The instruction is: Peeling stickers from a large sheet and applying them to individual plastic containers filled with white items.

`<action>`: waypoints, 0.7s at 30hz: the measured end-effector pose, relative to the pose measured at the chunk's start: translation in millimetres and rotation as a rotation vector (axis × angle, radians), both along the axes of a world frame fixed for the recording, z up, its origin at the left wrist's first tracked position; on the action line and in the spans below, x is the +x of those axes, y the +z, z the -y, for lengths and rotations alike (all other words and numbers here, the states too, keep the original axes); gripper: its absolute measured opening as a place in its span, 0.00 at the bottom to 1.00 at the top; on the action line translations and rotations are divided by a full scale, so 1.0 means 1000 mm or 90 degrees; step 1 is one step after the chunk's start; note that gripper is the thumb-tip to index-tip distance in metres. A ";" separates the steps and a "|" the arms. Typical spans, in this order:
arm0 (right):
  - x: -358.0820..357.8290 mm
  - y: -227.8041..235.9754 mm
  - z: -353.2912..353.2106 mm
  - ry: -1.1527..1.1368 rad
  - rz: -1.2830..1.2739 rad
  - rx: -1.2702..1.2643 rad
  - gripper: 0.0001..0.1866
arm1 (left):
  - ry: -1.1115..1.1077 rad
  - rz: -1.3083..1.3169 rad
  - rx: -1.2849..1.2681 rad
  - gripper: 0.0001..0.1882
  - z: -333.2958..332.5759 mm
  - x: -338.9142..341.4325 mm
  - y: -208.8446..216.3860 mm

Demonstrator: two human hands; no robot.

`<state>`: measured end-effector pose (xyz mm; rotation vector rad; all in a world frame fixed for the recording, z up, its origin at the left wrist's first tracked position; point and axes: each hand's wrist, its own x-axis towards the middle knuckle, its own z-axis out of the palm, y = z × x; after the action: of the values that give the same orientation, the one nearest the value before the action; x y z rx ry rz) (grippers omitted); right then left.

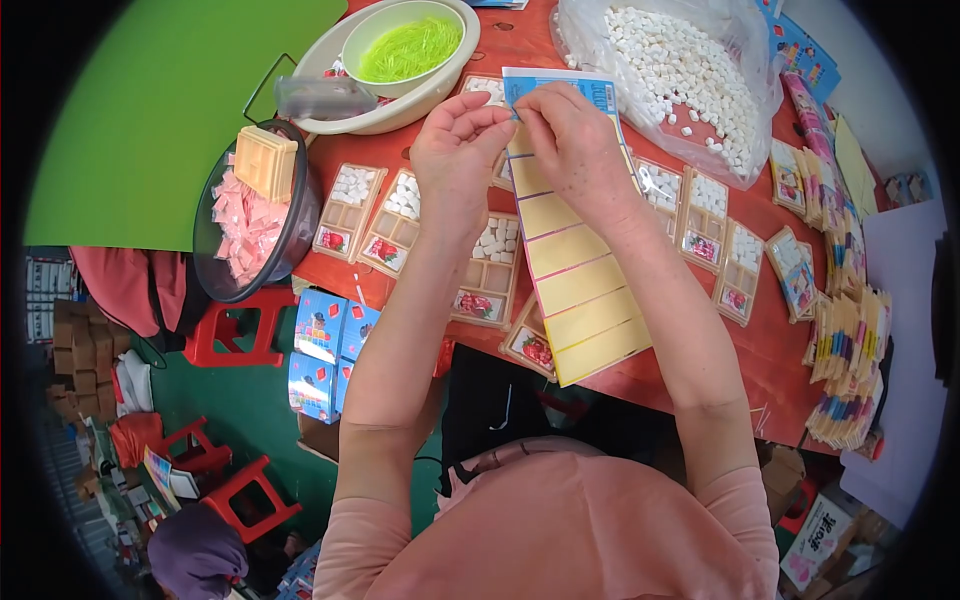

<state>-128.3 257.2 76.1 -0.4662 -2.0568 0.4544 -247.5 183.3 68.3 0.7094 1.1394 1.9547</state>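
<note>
The left hand [455, 140] and the right hand [585, 150] have their fingertips pinched close together at the top of a long yellow label sheet [580, 262] with a blue top. I can't tell if either one grips something tiny. The sheet slants over tan trays [490, 272] on the red table [685, 375], down to its near edge. White cubes [690, 70] sit in a clear bag [575, 40] farther back.

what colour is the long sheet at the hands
The sheet is pale yellow, blue at top; head view shows it.
</note>
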 end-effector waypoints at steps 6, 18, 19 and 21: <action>-0.004 -0.002 0.000 0.003 0.015 0.042 0.06 | 0.005 -0.001 -0.009 0.19 -0.001 -0.003 0.003; -0.022 -0.023 -0.004 -0.006 -0.117 -0.015 0.03 | -0.012 0.102 0.004 0.18 0.002 -0.007 -0.002; -0.021 -0.024 -0.007 -0.007 -0.117 -0.014 0.03 | -0.014 0.102 0.004 0.18 0.000 -0.006 -0.003; -0.015 -0.026 -0.013 -0.063 -0.126 -0.210 0.04 | 0.046 0.075 0.011 0.17 -0.004 -0.005 -0.006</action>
<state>-142.9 270.2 50.0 -0.6876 -1.7656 0.7537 -252.2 187.3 61.9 0.5595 1.0917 2.0410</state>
